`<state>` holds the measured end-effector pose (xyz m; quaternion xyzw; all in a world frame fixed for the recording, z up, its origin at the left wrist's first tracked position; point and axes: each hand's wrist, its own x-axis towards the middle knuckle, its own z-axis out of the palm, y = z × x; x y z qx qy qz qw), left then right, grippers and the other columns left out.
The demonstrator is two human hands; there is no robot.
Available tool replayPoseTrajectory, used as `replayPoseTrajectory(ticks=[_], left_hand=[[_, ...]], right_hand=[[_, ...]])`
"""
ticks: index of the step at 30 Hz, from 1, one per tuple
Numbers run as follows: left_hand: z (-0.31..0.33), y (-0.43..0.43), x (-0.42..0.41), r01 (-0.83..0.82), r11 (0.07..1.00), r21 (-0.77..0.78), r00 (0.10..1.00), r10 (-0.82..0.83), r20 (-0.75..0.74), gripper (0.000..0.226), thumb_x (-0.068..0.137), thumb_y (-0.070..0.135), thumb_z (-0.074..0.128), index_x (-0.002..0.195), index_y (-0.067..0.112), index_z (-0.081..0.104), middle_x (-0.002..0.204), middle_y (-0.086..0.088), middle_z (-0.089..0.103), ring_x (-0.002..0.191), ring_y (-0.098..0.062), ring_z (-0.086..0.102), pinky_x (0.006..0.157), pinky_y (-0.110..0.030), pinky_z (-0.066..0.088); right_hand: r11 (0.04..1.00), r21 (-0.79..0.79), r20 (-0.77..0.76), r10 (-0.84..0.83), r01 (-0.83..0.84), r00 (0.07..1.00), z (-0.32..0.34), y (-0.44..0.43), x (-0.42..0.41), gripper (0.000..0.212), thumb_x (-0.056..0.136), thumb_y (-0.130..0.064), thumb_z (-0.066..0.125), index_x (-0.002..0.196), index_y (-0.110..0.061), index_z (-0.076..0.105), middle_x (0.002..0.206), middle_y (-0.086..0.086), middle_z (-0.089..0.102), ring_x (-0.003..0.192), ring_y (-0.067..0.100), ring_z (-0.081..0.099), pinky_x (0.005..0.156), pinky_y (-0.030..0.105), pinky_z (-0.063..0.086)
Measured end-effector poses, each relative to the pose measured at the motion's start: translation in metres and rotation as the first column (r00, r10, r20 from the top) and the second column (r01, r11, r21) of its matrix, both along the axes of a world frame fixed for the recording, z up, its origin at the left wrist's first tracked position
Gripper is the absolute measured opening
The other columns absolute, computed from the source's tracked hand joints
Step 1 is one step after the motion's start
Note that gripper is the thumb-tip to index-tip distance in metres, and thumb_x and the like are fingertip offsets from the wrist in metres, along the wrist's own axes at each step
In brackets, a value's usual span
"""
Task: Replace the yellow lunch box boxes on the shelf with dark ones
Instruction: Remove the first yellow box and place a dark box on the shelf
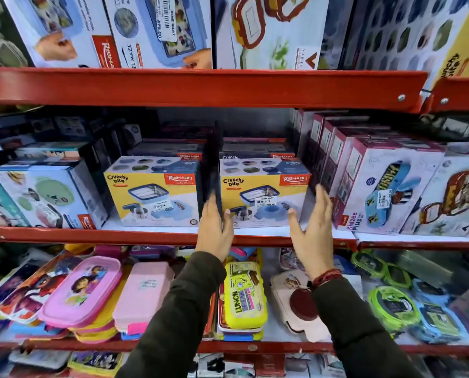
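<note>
Two yellow "Crunchy bite" lunch box boxes stand side by side on the middle shelf, one on the left [152,192] and one on the right [264,190]. A thin dark box [211,170] stands on edge in the gap between them. My left hand [214,227] grips the front edge of that dark box. My right hand [312,222] is spread open at the right side of the right yellow box, fingers apart, close to its corner. More dark boxes [170,147] lie stacked behind the yellow ones.
The red shelf lip [146,237] runs below the boxes. Maroon-sided boxes [369,181] crowd the right, a white and black box [47,195] the left. Loose plastic lunch boxes [244,293] fill the shelf below my arms. Larger boxes sit on the top shelf [200,85].
</note>
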<state>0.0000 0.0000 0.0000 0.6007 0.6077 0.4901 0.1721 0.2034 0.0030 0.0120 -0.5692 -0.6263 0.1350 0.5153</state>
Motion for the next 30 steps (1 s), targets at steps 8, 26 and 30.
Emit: replayPoseTrajectory(ticks=[8, 26, 30], left_hand=[[-0.002, 0.006, -0.002, -0.041, 0.999, -0.012, 0.998, 0.042, 0.048, 0.041, 0.104, 0.016, 0.051, 0.142, 0.006, 0.038, 0.129, -0.015, 0.068, 0.113, -0.030, 0.067, 0.095, -0.031, 0.050], [0.043, -0.036, 0.001, 0.133, 0.958, 0.254, 0.912, -0.219, 0.348, 0.054, 0.097, 0.038, 0.044, 0.149, 0.022, 0.048, 0.135, 0.000, 0.053, 0.122, 0.016, 0.050, 0.100, -0.005, 0.043], [0.035, -0.037, -0.009, 0.217, 0.945, 0.244, 0.921, -0.281, 0.271, 0.062, 0.089, 0.031, 0.054, 0.150, 0.026, 0.042, 0.153, 0.003, 0.051, 0.142, -0.014, 0.049, 0.119, -0.045, 0.044]], right_hand=[[0.972, -0.235, 0.074, 0.011, 0.007, 0.997, -0.018, 0.015, 0.016, 0.044, 0.096, -0.028, 0.062, 0.139, -0.019, 0.055, 0.134, 0.012, 0.068, 0.126, 0.037, 0.058, 0.104, 0.050, 0.051], [0.987, 0.159, -0.553, 0.096, -0.008, 0.828, 0.031, -0.016, 0.027, 0.017, 0.098, -0.030, 0.066, 0.107, -0.015, 0.066, 0.096, -0.014, 0.069, 0.083, -0.014, 0.063, 0.078, 0.007, 0.047], [0.986, 0.156, -0.555, 0.141, -0.064, 0.820, 0.039, -0.019, 0.029, 0.012, 0.097, -0.037, 0.066, 0.103, -0.028, 0.069, 0.098, -0.018, 0.071, 0.087, -0.016, 0.065, 0.079, 0.007, 0.049]])
